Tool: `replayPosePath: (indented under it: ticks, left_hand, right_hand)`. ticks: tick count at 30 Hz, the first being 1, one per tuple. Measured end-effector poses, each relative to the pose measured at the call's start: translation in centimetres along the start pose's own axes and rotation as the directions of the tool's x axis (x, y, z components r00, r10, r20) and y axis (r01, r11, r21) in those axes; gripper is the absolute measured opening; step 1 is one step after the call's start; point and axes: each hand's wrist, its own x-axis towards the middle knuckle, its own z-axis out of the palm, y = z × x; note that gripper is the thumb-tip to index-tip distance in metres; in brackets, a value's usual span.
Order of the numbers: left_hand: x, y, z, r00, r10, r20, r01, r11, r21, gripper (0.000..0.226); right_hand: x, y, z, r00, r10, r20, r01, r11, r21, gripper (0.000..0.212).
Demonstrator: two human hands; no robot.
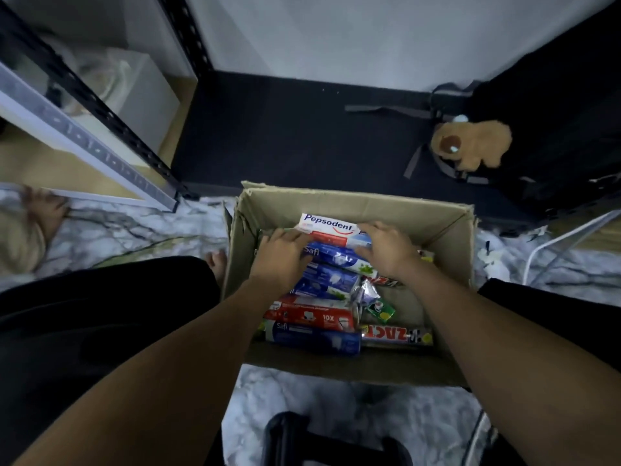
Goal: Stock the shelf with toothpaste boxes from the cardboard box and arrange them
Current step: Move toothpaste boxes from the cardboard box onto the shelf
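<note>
Both hands reach down into the open cardboard box [349, 203]: the left hand [280, 255] lies palm-down with fingers spread over the blue toothpaste boxes [331, 260], and the right hand [386, 250] rests on the right end of the white-and-red toothpaste box [331, 227]; whether either has closed into a real grasp I cannot tell. More toothpaste boxes lie stacked in a row along the left side of the cardboard box, while its right half shows bare cardboard bottom with a small green packet [381, 309] and a long yellow-ended box [396, 335]. The flaps stand open, leaving the top unobstructed. The cardboard box sits on a marble-patterned floor [322, 408]. To the left, close by, rises the dark metal shelf frame [100, 109]. Beyond lies a dark mat [285, 136] below a pale wall, with a brown plush toy [473, 146] and black bag at right.
</note>
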Motion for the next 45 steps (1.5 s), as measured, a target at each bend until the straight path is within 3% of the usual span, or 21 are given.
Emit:
replayPosePath:
  ticks: [9,18,22,29,34,39,45]
  left_hand:
    - [-0.1,-1.6,2.2,0.994,-0.102,0.038,0.104,0.993,-0.053,0.039]
    - [1.0,0.3,2.9,0.997,-0.026,0.075,0.027,1.000,-0.015,0.046]
    - [2.4,1.3,3.5,0.997,0.036,0.070,-0.038,0.999,0.033,0.051]
    - [5.9,1.3,3.7,0.947,0.067,0.313,-0.122,0.980,0.158,0.065]
    - [7.0,1.7,2.9,0.934,0.056,0.354,-0.149,0.959,0.239,0.073]
    - [7.6,1.9,2.3,0.903,0.042,0.428,-0.073,0.996,0.058,0.070]
    - [6.4,2.4,1.8,0.934,0.052,0.353,-0.064,0.998,0.022,0.063]
  right_hand:
    - [1.0,0.8,1.6,0.999,0.001,0.036,-0.001,1.000,0.021,0.060]
    - [-5.7,5.8,3.3,0.956,0.293,-0.021,-0.285,0.941,0.182,0.049]
    - [-7.4,6.4,4.4,0.933,0.356,-0.045,-0.343,0.922,0.179,0.056]
    - [-7.4,5.8,5.9,0.921,0.390,-0.017,-0.375,0.896,0.240,0.061]
    - [-7.5,5.7,5.7,0.927,0.375,-0.007,-0.351,0.874,0.337,0.055]
    - [-7.9,5.9,4.6,0.933,0.359,0.021,-0.336,0.848,0.409,0.048]
    - [-9.8,6.9,3.0,0.929,0.369,0.037,-0.350,0.838,0.420,0.043]
